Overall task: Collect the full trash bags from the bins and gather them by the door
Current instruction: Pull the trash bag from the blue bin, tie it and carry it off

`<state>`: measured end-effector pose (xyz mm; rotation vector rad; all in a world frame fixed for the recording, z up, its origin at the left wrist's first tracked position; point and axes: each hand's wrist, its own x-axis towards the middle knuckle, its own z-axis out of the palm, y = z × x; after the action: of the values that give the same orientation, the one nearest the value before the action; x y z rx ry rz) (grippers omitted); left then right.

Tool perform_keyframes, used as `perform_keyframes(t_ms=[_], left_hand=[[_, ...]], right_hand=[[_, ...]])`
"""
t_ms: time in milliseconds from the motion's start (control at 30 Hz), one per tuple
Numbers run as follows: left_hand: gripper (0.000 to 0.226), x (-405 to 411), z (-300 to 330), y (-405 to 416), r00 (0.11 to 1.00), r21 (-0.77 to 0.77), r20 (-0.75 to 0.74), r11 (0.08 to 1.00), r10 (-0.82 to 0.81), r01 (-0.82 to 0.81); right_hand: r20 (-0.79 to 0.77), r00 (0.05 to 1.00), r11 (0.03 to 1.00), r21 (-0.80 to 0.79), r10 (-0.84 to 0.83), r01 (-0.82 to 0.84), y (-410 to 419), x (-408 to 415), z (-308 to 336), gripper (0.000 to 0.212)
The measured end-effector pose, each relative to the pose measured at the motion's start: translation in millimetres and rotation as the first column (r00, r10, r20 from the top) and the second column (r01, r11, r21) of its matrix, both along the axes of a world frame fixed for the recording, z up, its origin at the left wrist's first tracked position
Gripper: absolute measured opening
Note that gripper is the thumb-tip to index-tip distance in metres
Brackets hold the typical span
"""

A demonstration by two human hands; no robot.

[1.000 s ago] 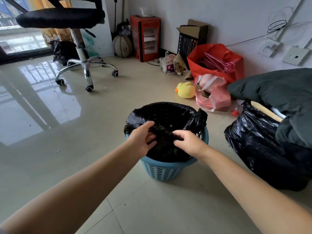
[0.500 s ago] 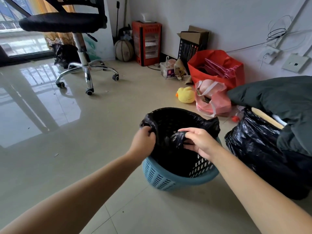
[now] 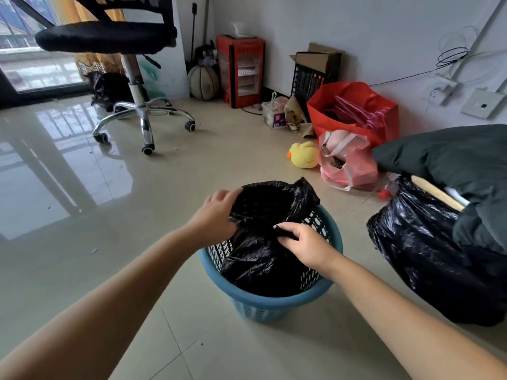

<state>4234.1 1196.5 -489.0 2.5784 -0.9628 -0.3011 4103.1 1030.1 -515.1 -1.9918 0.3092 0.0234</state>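
Glossy tiled floor (image 3: 82,204) under blue bin (image 3: 274,303), office chair (image 3: 129,78) beyond

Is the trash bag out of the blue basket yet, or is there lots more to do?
Not out yet. Done: the black bag's edge is off most of the blue basket's rim. In hand: the left hand and the right hand grip the bag's top. Left: lift it out and take it to the door. A bigger black bag sits on the floor nearby.

Left hand (image 3: 216,215): grips the black plastic trash bag's (image 3: 263,259) rim.
Right hand (image 3: 304,245): pinches the bag's near edge.
Bag: inside the blue perforated plastic bin (image 3: 274,303).
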Motion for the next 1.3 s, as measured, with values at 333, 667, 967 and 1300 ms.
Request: perform_keyframes(t_ms=[333,667,967,1300], left_hand=[[0.029,33,-32,25,0.926,-0.226,0.032,0.905,0.375,-0.359],[0.034,-52,-16,-13,0.954,-0.534,-0.222,0.843,-0.202,0.055],[0.03,-16,-4,-29,0.788,-0.458,-0.61,0.849,-0.087,-0.262],[0.04,-18,-46,-50,0.5,-0.446,-0.84,0.792,-0.21,-0.417]], right_hand=[[-0.347,0.936,0.995,0.097,0.061,-0.028,-53,-11,16,0.025],[-0.155,0.979,0.905,0.422,0.135,-0.058,-6,11,18,0.02],[0.002,1.0,0.996,0.085,0.014,-0.014,17,5,1,0.024],[-0.129,0.928,0.933,-0.039,0.351,-0.358,8,-6,0,0.027]])
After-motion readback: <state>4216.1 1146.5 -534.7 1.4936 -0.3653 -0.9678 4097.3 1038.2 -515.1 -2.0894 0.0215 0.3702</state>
